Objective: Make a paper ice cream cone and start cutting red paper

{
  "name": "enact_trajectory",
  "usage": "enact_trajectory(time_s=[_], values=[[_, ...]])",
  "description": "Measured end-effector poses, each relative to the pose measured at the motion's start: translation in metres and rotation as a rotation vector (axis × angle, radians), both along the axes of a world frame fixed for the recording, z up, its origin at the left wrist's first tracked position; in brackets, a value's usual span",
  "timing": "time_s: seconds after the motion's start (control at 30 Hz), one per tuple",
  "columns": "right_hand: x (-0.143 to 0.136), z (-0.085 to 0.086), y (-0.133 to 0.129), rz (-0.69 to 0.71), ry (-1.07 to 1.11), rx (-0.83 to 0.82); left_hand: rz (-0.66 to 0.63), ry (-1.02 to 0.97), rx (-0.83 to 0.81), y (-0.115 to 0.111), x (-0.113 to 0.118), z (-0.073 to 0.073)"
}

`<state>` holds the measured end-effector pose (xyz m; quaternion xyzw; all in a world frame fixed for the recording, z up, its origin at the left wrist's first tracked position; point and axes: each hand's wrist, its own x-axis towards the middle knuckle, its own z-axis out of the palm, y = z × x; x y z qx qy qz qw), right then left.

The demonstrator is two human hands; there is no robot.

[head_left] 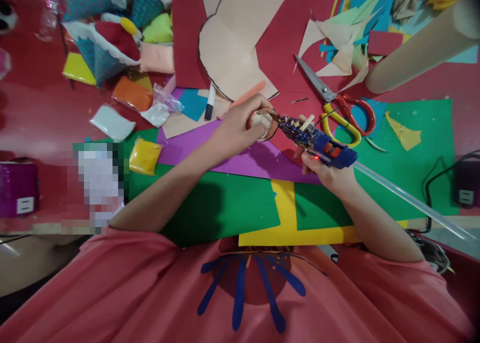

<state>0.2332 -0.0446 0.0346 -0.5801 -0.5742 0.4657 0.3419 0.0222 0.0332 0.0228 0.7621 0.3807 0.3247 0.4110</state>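
My right hand (330,173) is wrapped round the handle of a blue glue gun (330,150), with a long clear glue stick (405,193) running out of its back. The gun points left, and its nozzle touches or nearly touches a small round piece (265,123), pale with a dark edge. That piece is pinched in the fingers of my left hand (240,120). Both hands are above purple paper (240,155). Just beyond the gun lie open scissors (326,90) with red and yellow handles. Behind my left hand rests a pale paper shape with a black outline (232,48).
Blue cones with white trim (99,53) and packets of coloured clay (133,94) sit at the left. A cardboard tube (420,48) and paper scraps (345,33) lie at the right. Green sheets (225,198) cover the near table. A black cable (431,183) curves at the right.
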Motion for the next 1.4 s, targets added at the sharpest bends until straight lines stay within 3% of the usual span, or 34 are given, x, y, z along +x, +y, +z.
enact_trajectory(time_s=[0.4,0.7,0.83,1.07,1.27,1.4], values=[[0.002,-0.001,0.0,0.015,0.018,-0.046,-0.05,0.128,-0.09,0.009,-0.009,0.007],[0.003,-0.004,0.0,0.005,0.015,-0.029,-0.026,0.105,-0.134,0.011,-0.012,0.014],[0.005,-0.004,0.001,-0.019,-0.003,-0.045,0.028,0.034,-0.127,0.003,-0.006,0.007],[0.005,-0.007,0.001,-0.077,0.018,-0.042,0.176,0.014,0.051,-0.014,0.009,-0.015],[0.009,-0.015,0.003,-0.063,0.039,-0.051,0.126,0.086,0.157,-0.006,0.006,-0.032],[0.012,-0.013,0.005,-0.016,0.056,-0.112,0.032,0.124,0.176,0.001,0.003,-0.033]])
